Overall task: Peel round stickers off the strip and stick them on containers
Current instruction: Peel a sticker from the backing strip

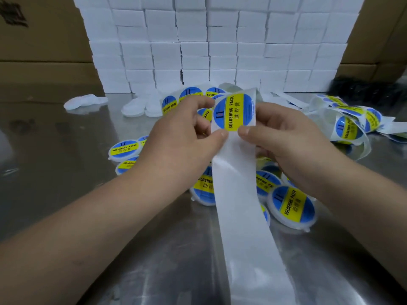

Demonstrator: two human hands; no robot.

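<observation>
Strip (pixel 237 194), one sticker (pixel 233 112) left at its top: pinched between left hand (pixel 187 137) and right hand (pixel 284 139). Labelled containers (pixel 290 205) beneath and beside both hands on counter (pixel 66 139); bare ones (pixel 141 107) beyond the left, seemingly still to do.

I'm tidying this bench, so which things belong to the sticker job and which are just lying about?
Job: sticker strip, round sticker, left hand, right hand, labelled containers, plain containers, sticker coil.
Lying about: white boxes, cardboard boxes, black heap.
</observation>
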